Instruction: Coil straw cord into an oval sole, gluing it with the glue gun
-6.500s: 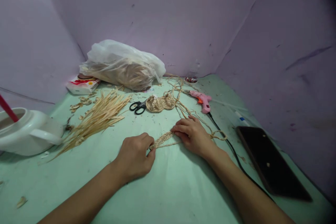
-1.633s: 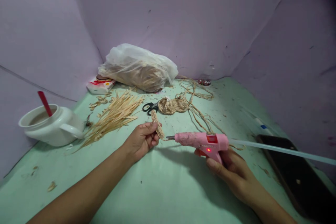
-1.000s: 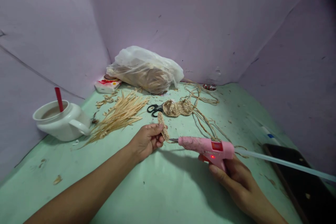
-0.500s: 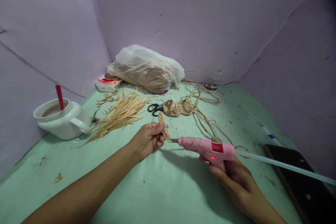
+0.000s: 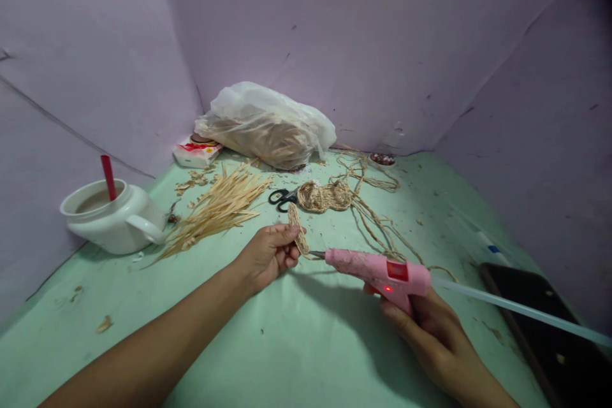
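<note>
The left hand (image 5: 268,255) is curled nearly closed, thumb and fingertips pinching the lower end of a short braided straw strip (image 5: 298,234), which stands almost upright just above the green table (image 5: 296,344). The right hand (image 5: 425,325) is wrapped tight around the grip of a pink glue gun (image 5: 377,269), its red light on, its metal nozzle touching or all but touching the foot of the strip; a clear glue stick (image 5: 516,309) juts out of the gun's back towards the right. Behind the hands lie black scissors (image 5: 282,197) just beside a coiled braid (image 5: 325,196), with loose cord trailing from it. Further left sits a bundle of straw (image 5: 220,207), then a white pot (image 5: 112,220). A filled plastic bag (image 5: 268,127) rests against the wall, and a dark flat slab (image 5: 549,331) lies at the far right
</note>
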Action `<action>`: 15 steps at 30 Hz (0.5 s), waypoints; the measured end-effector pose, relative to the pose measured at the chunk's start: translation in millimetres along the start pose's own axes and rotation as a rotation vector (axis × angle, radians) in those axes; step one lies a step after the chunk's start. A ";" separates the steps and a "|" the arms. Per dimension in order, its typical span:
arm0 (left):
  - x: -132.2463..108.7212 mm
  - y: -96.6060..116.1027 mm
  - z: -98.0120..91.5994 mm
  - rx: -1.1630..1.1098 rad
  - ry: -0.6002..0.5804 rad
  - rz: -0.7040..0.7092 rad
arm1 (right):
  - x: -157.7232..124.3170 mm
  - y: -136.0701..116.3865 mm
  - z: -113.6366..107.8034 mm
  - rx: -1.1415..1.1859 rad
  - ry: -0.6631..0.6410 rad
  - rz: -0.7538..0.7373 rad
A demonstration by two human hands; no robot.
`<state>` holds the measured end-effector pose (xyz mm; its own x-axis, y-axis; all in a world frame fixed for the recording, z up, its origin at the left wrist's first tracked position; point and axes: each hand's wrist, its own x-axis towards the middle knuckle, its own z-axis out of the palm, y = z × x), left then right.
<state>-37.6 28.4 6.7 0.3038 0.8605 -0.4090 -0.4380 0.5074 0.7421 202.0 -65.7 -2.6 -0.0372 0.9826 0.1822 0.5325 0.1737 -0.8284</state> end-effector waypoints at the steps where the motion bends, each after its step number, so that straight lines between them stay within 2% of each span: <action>1: 0.2 0.1 0.2 -0.005 0.007 -0.008 | 0.4 -1.0 -0.3 -0.010 0.007 -0.013; 15: -1.1 1.6 2.3 -0.025 0.025 -0.013 | 1.0 0.8 1.5 -0.021 0.032 -0.062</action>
<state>-36.6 28.2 9.5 0.2891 0.8543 -0.4320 -0.4552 0.5196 0.7230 201.1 -64.4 -3.9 -0.0437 0.9671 0.2505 0.5480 0.2328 -0.8034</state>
